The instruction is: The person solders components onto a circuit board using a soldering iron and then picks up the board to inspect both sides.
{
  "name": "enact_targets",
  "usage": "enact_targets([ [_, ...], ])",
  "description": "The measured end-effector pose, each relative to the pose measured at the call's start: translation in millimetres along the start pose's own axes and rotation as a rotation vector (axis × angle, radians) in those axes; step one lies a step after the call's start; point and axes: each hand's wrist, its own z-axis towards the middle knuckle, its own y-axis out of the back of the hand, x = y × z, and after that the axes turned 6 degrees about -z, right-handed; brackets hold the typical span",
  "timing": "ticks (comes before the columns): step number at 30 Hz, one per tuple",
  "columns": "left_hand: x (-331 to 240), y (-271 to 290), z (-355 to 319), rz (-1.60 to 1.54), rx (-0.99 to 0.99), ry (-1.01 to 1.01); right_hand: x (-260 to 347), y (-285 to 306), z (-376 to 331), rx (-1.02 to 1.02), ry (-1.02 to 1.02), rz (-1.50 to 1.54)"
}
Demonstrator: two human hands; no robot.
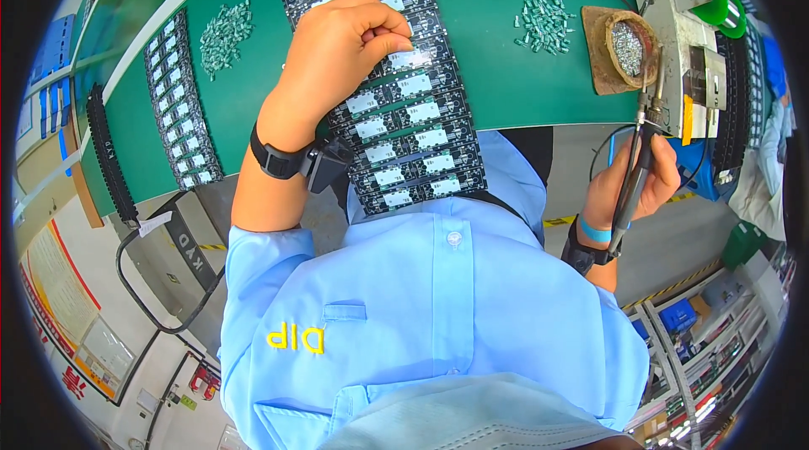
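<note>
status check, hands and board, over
Left hand pinching down on the long black circuit board panel. Right hand gripping soldering iron, off the panel, beside the iron stand. Nothing blocking the panel.

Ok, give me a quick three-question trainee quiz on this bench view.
1. True or false: the left hand rests on the long circuit board panel.
2. Which hand holds the soldering iron?
A. left hand
B. right hand
C. neither
3. Fill in: the soldering iron's tip sits at the brass-wool ____ on the green table.

Key: 1 true; 2 B; 3 cleaner.
</note>
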Motion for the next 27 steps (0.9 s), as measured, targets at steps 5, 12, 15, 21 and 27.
enact_targets([
  [5,3,3,0,0.001,0.021,-0.002,-7,4,1,0.024,-0.076,-0.136],
  [12,2,2,-2,-0.015,-0.005,0.020,32,-26,-10,0.350,-0.151,0.484],
  [15,2,2,-1,-0.061,0.014,0.060,41,-48,-10,0.540,-0.129,0.668],
  [21,3,1,-3,-0.090,0.018,0.052,43,-64,-15,0.607,-0.266,0.647],
  [27,0,1,-2,-0.072,0.036,0.073,40,-65,-16,0.619,-0.209,0.619],
])
